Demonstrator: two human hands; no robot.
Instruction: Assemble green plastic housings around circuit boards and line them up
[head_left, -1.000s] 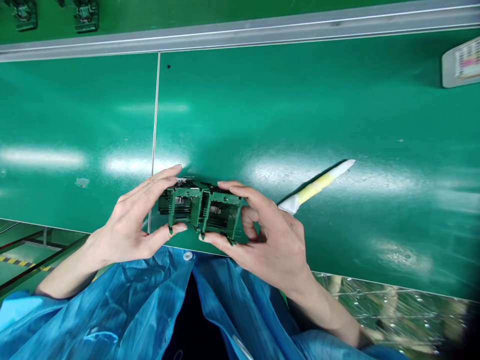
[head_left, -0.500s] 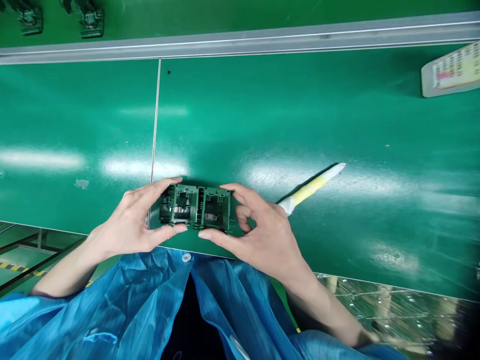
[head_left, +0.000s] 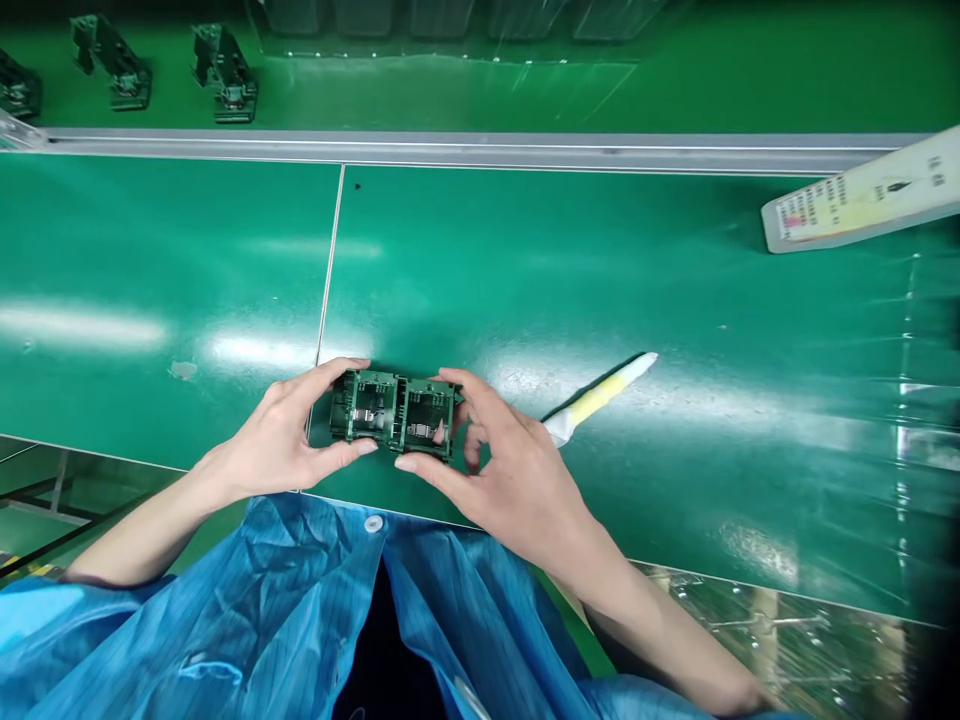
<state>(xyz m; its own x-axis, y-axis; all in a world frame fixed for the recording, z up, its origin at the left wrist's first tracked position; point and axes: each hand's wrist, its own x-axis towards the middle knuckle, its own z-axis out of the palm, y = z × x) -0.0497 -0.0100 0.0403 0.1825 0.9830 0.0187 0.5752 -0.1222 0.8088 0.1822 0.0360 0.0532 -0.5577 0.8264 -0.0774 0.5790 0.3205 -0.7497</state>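
Observation:
Between my two hands is a dark green plastic housing (head_left: 393, 412) with two square openings side by side and small metal parts inside them. My left hand (head_left: 289, 430) grips its left end, thumb on the near edge and fingers on the far edge. On the right end, my right hand (head_left: 510, 465) holds it the same way, with the other fingers curled beside it. A tool wrapped in white and yellow (head_left: 604, 395) lies on the green table (head_left: 570, 290) just beyond my right hand. What its wrapping covers is hidden.
A metal rail (head_left: 450, 150) runs along the table's far side. Beyond it stand several dark green parts (head_left: 225, 75) and a clear plastic tray (head_left: 450, 40). A pale box with printed labels (head_left: 855, 205) lies at the far right. Clear plastic (head_left: 907, 400) shows along the right side.
The view has shifted, so more of the area past the rail shows and the labelled box reaches further in. Both hands keep hold of the housing, which has tilted slightly.

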